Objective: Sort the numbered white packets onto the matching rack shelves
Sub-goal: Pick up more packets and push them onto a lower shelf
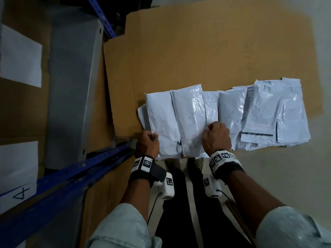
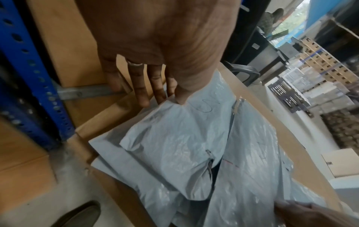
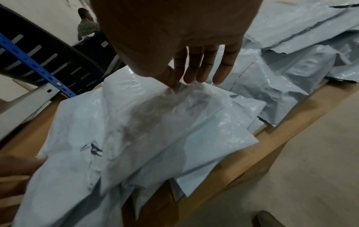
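A row of white plastic packets lies on a cardboard sheet (image 1: 197, 51). The two at the left are marked 3. My left hand (image 1: 148, 142) pinches the left edge of the first packet 3 (image 1: 163, 122), thumb on top (image 2: 184, 90). My right hand (image 1: 215, 135) pinches the right edge of the second packet 3 (image 1: 191, 120), bunching its film (image 3: 174, 98). Further right lie a packet marked 4 (image 1: 231, 113) and more overlapping packets (image 1: 279, 115). The blue rack (image 1: 75, 174) stands at the left, with a shelf label 4 (image 1: 19, 194).
Cardboard lines the rack shelves, which carry a white paper label (image 1: 21, 58) and a grey metal shelf panel (image 1: 71, 86). My shoes (image 1: 195, 163) stand at the near edge of the cardboard sheet. Bare grey floor (image 1: 286, 176) lies to the right.
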`<act>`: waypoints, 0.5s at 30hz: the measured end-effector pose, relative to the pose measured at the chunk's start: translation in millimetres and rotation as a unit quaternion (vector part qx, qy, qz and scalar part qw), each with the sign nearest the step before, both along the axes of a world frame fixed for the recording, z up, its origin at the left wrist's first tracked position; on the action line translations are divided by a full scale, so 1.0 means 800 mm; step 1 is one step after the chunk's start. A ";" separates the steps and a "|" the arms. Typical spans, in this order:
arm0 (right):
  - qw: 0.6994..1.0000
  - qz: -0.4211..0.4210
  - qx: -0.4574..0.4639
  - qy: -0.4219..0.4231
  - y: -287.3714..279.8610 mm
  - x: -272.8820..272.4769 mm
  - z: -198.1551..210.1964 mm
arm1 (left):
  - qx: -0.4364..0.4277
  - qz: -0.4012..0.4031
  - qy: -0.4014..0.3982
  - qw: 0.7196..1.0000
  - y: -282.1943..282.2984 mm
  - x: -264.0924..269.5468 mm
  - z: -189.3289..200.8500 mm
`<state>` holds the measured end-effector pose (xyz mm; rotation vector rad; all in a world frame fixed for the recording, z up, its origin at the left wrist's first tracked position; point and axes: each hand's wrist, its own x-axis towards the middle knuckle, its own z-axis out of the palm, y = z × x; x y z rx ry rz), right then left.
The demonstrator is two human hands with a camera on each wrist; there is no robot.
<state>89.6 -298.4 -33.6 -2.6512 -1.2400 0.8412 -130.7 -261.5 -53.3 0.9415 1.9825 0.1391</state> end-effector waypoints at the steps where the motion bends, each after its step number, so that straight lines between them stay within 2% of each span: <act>1: 1.000 -0.015 0.007 0.011 0.001 0.001 0.001 | 0.006 0.012 0.003 1.000 0.000 0.001 0.000; 5: 0.993 -0.099 0.042 0.045 0.005 0.015 0.011 | 0.067 0.063 0.018 0.996 0.006 0.007 0.010; 9: 0.987 -0.133 0.069 0.050 0.011 0.033 0.007 | 0.120 0.080 0.038 0.989 0.015 0.018 0.012; 11: 0.988 -0.124 0.078 0.046 0.010 0.034 0.001 | 0.126 0.054 0.041 0.990 0.014 0.024 0.006; 15: 0.996 -0.018 0.092 0.006 -0.004 0.026 -0.002 | 0.130 -0.054 0.070 0.988 0.000 0.037 0.007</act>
